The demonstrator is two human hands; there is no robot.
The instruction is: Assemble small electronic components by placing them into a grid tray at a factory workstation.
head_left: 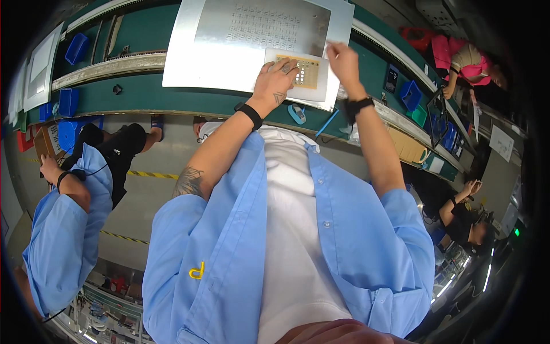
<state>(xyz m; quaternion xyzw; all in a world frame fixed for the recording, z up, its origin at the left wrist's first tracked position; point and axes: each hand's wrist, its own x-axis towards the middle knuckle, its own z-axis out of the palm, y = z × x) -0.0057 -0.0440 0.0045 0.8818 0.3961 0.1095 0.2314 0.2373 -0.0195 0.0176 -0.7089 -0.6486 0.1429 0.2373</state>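
Observation:
My left hand [277,81] lies over the left part of a tan sheet [312,78], fingers stretched out and resting on it. Rows of small pale pieces show on this sheet, which sits on a white backing [276,53]. Beneath is a large white board [189,63] with a grey, shiny panel [258,28] marked with rows of small dark print. Just right of the tan sheet, my right hand [344,64] is raised with its fingers curled together, slightly blurred. Whatever it may hold is too small or hidden to tell.
A blue handheld device [297,113] and a blue stick [327,122] lie along the near bench edge. Blue bins [76,48] stand at left, another blue bin [410,95] at right. A co-worker [74,212] is close on my left; another in pink [447,57] sits across the bench.

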